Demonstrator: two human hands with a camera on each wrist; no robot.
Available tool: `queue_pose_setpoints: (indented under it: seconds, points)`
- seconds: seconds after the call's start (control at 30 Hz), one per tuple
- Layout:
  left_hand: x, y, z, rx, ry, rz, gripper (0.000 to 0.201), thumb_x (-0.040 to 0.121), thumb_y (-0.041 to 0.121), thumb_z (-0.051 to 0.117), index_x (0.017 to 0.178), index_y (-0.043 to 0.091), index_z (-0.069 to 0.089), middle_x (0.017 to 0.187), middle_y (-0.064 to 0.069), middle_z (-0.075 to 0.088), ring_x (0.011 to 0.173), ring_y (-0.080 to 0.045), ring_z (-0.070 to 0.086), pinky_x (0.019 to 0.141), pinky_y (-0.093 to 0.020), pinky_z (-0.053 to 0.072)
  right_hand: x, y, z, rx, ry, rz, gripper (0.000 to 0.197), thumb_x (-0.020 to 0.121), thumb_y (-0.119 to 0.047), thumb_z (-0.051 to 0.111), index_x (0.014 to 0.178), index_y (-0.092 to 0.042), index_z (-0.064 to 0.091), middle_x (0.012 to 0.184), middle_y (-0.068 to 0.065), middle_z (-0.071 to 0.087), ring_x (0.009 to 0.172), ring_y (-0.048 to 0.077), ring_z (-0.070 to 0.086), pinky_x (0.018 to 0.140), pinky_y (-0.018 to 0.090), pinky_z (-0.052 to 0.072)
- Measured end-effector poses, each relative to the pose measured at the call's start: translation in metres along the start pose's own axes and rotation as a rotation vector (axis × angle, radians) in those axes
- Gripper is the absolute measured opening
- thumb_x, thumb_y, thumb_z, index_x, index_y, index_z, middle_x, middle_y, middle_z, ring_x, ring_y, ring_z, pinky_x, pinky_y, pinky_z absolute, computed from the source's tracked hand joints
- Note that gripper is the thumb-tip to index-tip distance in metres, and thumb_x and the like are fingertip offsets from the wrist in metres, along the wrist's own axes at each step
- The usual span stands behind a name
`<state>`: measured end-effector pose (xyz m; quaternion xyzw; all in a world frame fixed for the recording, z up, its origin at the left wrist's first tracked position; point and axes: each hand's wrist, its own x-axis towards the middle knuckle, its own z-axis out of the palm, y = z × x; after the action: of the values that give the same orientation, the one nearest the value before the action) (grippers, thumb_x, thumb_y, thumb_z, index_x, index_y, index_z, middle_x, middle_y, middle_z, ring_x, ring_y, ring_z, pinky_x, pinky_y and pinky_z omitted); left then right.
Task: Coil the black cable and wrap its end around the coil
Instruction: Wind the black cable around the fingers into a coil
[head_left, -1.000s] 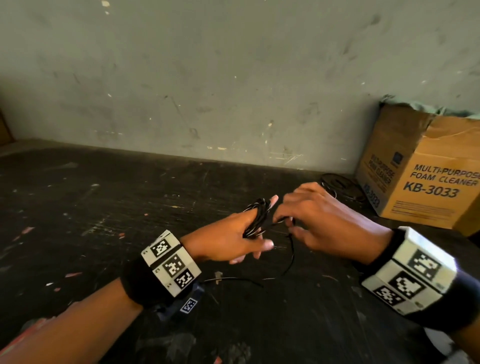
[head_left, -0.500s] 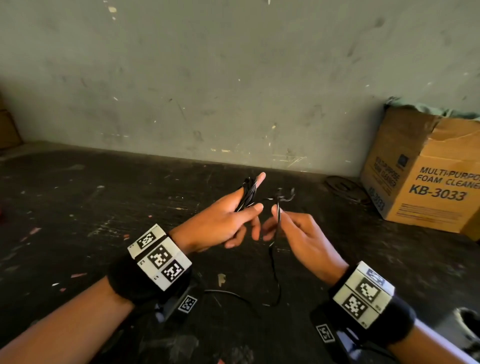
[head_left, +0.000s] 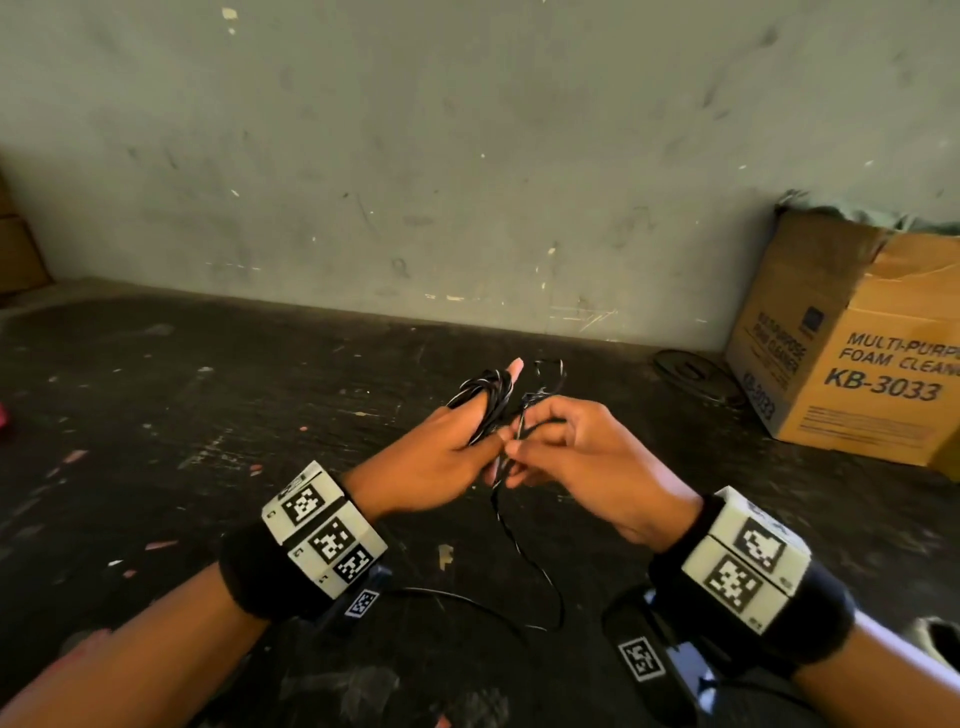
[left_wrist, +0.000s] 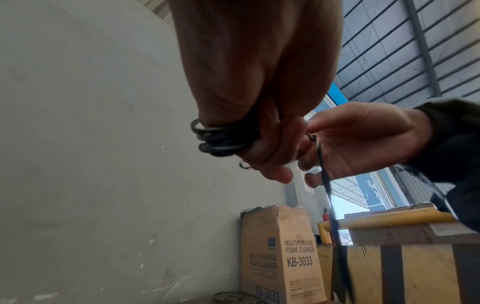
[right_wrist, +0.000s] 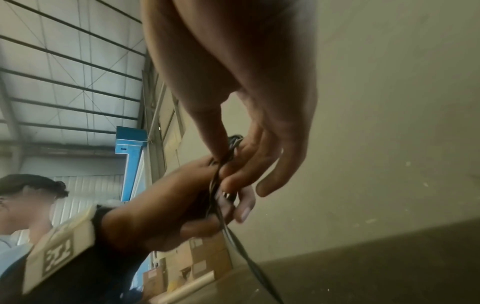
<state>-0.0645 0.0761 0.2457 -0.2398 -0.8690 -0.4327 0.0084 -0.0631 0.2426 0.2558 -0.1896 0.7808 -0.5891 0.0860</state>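
A thin black cable is wound in several loops into a coil around the fingers of my left hand, held above the dark table. In the left wrist view the coil bands the fingers. My right hand sits right beside it, thumb and forefinger pinching the cable's loose strand close to the coil. The pinch also shows in the right wrist view, on the strand. The cable's tail hangs down to the table and trails toward me.
A cardboard box marked "Multi-Purpose Foam Cleaner KB-3033" stands at the right against the grey wall. A dark round coil-like object lies beside it. The black table is scuffed, with small scraps.
My right hand has come back in against the left hand and closed on the strand near the coil. Both hands sit lower in the view than half a second ago.
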Motion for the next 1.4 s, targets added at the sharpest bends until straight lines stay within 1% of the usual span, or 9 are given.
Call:
queue_pose_setpoints:
  seconds: [0.17, 0.4, 0.63, 0.73, 0.93, 1.0, 1.07, 1.17, 1.4]
  points:
    - [-0.006, -0.021, -0.009, -0.030, -0.102, -0.111, 0.064, 0.100, 0.025, 0.040, 0.146, 0.048, 0.001, 0.074, -0.010, 0.060, 0.039, -0.002, 0.043, 0.044, -0.021, 0.043, 0.008, -0.015, -0.041, -0.005, 0.196, -0.073, 0.016, 0.094, -0.008, 0.052, 0.088, -0.009, 0.067, 0.054, -0.003, 0.050, 0.045, 0.009, 0.046, 0.043, 0.021, 0.040]
    - [-0.022, -0.034, -0.020, -0.105, -0.381, -0.161, 0.057, 0.101, 0.028, 0.039, 0.142, 0.055, 0.012, 0.072, -0.007, 0.056, 0.042, -0.009, 0.039, 0.042, -0.018, 0.038, 0.031, -0.025, -0.124, 0.011, 0.535, -0.154, 0.035, 0.092, -0.023, 0.052, 0.063, -0.012, 0.067, 0.036, -0.011, 0.036, 0.032, 0.005, 0.023, 0.033, 0.015, 0.017]
    - [-0.025, -0.032, -0.020, -0.107, -0.444, -0.122, 0.049, 0.101, 0.026, 0.036, 0.140, 0.051, 0.019, 0.067, -0.005, 0.054, 0.039, -0.007, 0.038, 0.041, -0.016, 0.036, 0.031, -0.023, -0.173, -0.713, 0.786, -0.398, 0.034, 0.094, -0.029, 0.052, 0.072, -0.009, 0.068, 0.047, 0.007, 0.049, 0.038, 0.005, 0.043, 0.040, 0.014, 0.028]
    - [-0.023, -0.028, -0.020, -0.172, -0.434, -0.113, 0.044, 0.101, 0.026, 0.038, 0.138, 0.047, 0.028, 0.065, -0.002, 0.055, 0.037, -0.007, 0.039, 0.039, -0.017, 0.034, 0.035, -0.040, -0.182, -0.910, 0.881, -0.518, 0.037, 0.095, -0.032, 0.048, 0.073, -0.010, 0.067, 0.061, 0.012, 0.057, 0.059, 0.024, 0.054, 0.055, 0.026, 0.030]
    - [-0.024, -0.008, -0.018, -0.467, -0.409, -0.063, 0.052, 0.098, 0.024, 0.040, 0.144, 0.045, 0.026, 0.062, -0.008, 0.051, 0.036, -0.006, 0.037, 0.035, -0.014, 0.031, 0.053, 0.007, -0.145, -1.147, 0.454, -0.122, 0.035, 0.096, -0.032, 0.047, 0.083, -0.009, 0.070, 0.079, 0.020, 0.070, 0.074, 0.032, 0.066, 0.069, 0.036, 0.051]
    - [-0.022, -0.003, -0.018, -0.481, -0.370, -0.064, 0.051, 0.098, 0.024, 0.040, 0.143, 0.046, 0.029, 0.061, -0.008, 0.050, 0.035, -0.006, 0.036, 0.034, -0.014, 0.030, 0.041, 0.011, -0.108, -0.850, 0.256, -0.182, 0.044, 0.098, -0.038, 0.038, 0.096, -0.010, 0.072, 0.064, 0.011, 0.064, 0.059, 0.022, 0.061, 0.058, 0.026, 0.045]
    - [-0.019, -0.002, -0.019, -0.493, -0.304, -0.076, 0.049, 0.099, 0.023, 0.040, 0.141, 0.046, 0.032, 0.059, -0.008, 0.050, 0.034, -0.007, 0.035, 0.032, -0.014, 0.029, 0.022, 0.007, -0.064, -0.406, -0.002, -0.106, 0.062, 0.095, -0.051, 0.021, 0.104, -0.014, 0.070, 0.078, 0.004, 0.072, 0.072, 0.011, 0.068, 0.073, 0.016, 0.046]
    - [-0.016, -0.003, -0.020, -0.501, -0.173, -0.110, 0.048, 0.099, 0.020, 0.041, 0.140, 0.045, 0.034, 0.057, -0.007, 0.049, 0.034, -0.007, 0.033, 0.032, -0.014, 0.027, 0.003, 0.009, -0.019, 0.055, -0.286, 0.035, 0.072, 0.088, -0.059, 0.022, 0.105, -0.004, 0.064, 0.089, 0.016, 0.073, 0.083, 0.022, 0.070, 0.088, 0.032, 0.049]
    - [-0.018, -0.010, -0.035, -0.481, 0.095, -0.146, 0.048, 0.100, 0.015, 0.038, 0.142, 0.038, 0.035, 0.057, -0.009, 0.048, 0.038, -0.011, 0.030, 0.033, -0.017, 0.025, -0.004, 0.020, -0.003, -0.006, 0.009, -0.229, 0.007, 0.084, -0.005, 0.065, 0.091, -0.006, 0.066, 0.068, -0.005, 0.064, 0.057, 0.011, 0.061, 0.055, 0.027, 0.056]
